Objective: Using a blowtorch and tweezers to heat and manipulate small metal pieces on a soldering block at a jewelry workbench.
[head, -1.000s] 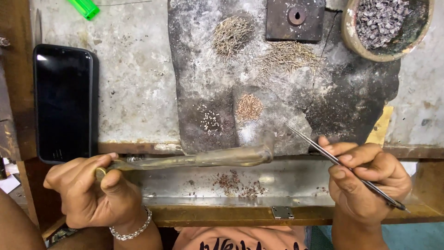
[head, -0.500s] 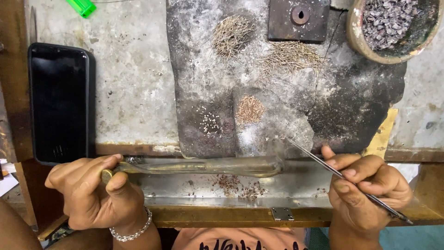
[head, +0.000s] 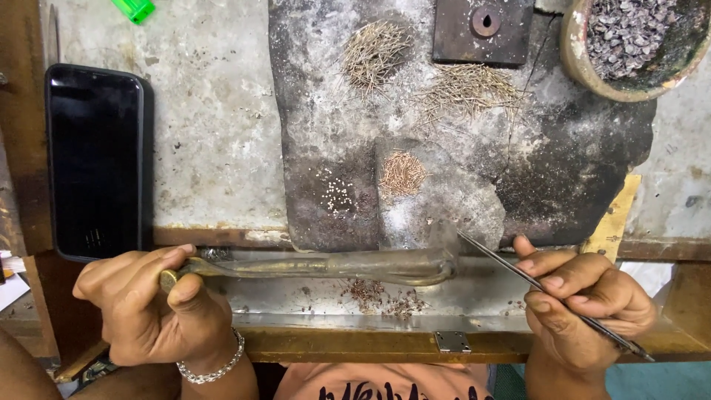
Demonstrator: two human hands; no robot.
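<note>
My left hand (head: pixel 152 307) grips the end of a long brass blowpipe (head: pixel 333 265) that lies level along the bench's front edge, its curved tip near the middle. My right hand (head: pixel 581 304) holds thin steel tweezers (head: pixel 518 274), their point aimed up-left close to the pipe's tip. Ahead on a dark charred slab (head: pixel 318 111) lie a small heap of copper-coloured wire bits (head: pixel 402 174), a cluster of tiny pale beads (head: pixel 338 194) and two piles of fine straw-like wires (head: pixel 374 52).
A black phone (head: pixel 95 161) lies at the left. A green lighter (head: pixel 133 9) sits at the top left, a square metal block with a hole (head: pixel 481 30) and a clay bowl of grey chips (head: pixel 629 41) at the top right. Metal filings (head: pixel 381 296) litter the tray below.
The blowpipe has dropped slightly and now lies level along the front edge. My right hand and the tweezers have shifted a little down and right.
</note>
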